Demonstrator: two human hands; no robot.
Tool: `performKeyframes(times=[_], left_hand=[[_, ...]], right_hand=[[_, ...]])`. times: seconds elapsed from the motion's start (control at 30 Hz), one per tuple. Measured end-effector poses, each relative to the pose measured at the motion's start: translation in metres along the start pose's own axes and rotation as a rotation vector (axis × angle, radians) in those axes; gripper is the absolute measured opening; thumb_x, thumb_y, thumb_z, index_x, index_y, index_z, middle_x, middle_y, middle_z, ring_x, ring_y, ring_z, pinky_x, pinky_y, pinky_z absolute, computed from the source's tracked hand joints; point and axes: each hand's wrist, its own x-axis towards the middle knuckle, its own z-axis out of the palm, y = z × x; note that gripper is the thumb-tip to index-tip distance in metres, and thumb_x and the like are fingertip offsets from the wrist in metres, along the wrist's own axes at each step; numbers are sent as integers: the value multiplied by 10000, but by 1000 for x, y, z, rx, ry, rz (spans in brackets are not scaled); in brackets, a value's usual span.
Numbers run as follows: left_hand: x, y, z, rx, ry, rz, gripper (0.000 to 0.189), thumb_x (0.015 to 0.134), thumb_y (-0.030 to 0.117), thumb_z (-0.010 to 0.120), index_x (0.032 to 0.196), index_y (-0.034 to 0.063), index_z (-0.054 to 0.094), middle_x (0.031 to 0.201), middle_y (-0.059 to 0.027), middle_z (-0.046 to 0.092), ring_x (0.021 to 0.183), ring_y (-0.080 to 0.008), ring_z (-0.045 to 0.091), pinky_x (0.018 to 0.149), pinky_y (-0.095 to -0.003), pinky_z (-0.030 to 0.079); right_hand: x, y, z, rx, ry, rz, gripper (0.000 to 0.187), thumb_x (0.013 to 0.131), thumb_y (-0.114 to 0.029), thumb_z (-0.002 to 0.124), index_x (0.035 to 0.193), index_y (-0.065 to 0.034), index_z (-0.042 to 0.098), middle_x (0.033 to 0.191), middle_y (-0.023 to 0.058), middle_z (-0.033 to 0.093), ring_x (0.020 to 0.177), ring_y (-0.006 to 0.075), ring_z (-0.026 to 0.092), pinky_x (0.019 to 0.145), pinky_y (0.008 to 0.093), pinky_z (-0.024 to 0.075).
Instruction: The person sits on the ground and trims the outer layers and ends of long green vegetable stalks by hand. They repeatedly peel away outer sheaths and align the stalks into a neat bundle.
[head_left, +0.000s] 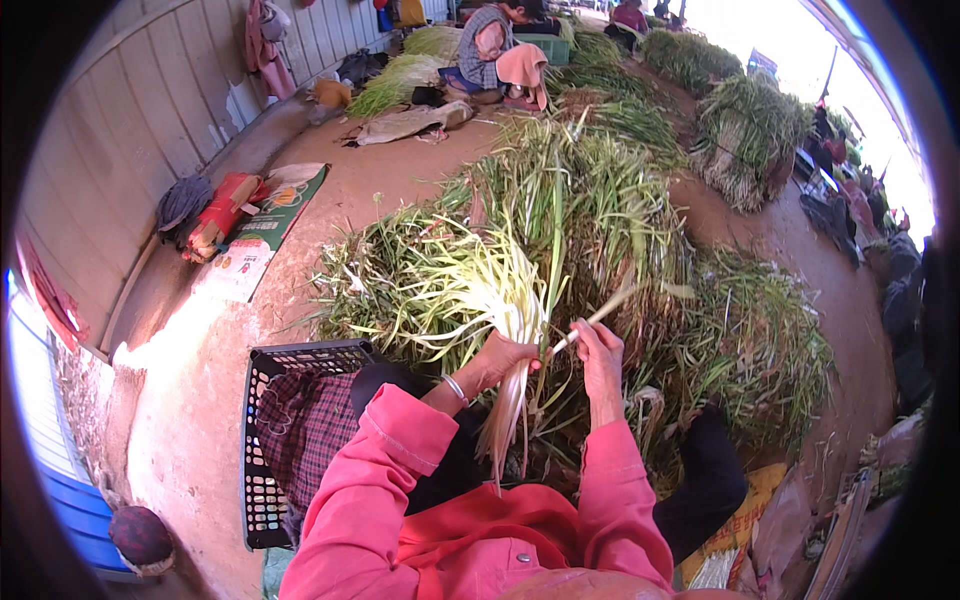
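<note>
My left hand (504, 360) grips a bunch of pale leafy stalks (517, 311), likely an allium such as green garlic. Their yellow-green leaves fan out beyond the fist, and the white ends hang toward my lap. A single green stalk (556, 247) stands up beside the bunch. Between the thumb and fingers of my right hand (600, 351) is a pale strip of stalk (613, 304), its far end blurred by motion. Its near end reaches close to my left hand. Under and beyond both hands spreads a heap of green stalks (600, 202) with brownish, tangled parts.
A black plastic crate (253, 450) holding checked cloth (315, 412) stands at my left. Farther off, a seated person (480, 52) bends beside more stalks (401, 75). Large bundles (750, 135) stand at the right. A red bundle (221, 214) lies near the panelled wall (135, 135).
</note>
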Motion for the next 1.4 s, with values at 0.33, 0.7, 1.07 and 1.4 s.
performKeyframes(times=[0.33, 0.7, 1.07, 1.4], left_hand=[[-11, 5, -5, -14, -80, -39, 193, 737, 6, 714, 894, -47, 614, 786, -129, 656, 570, -150, 614, 491, -234, 517], [-12, 77, -72, -253, 446, 273, 252, 741, 7, 697, 939, -72, 562, 763, -125, 615, 536, -138, 575, 444, -238, 500], [-16, 66, -10, -179, 328, 200, 216, 781, 40, 664, 946, -34, 545, 777, -101, 615, 595, -122, 581, 482, -255, 523], [-22, 30, 59, -27, -116, 24, 220, 794, 61, 675, 993, 15, 594, 798, -44, 625, 615, -117, 592, 544, -232, 498]], right_hand=[[9, -15, -91, 479, 552, -149, 149, 846, -192, 638, 795, -55, 612, 533, -64, 422, 413, 19, 346, 358, 173, 241], [-11, -106, -200, 394, 479, -463, 168, 882, -172, 590, 844, -10, 611, 557, -65, 387, 469, 35, 306, 449, 194, 231], [-7, -117, -70, -392, -62, -111, 193, 800, -235, 642, 790, -44, 661, 618, 5, 542, 517, 65, 430, 465, 189, 339], [-1, -67, 16, -404, -310, -87, 253, 836, -234, 613, 758, 7, 610, 538, -19, 519, 470, 44, 466, 429, 216, 356]])
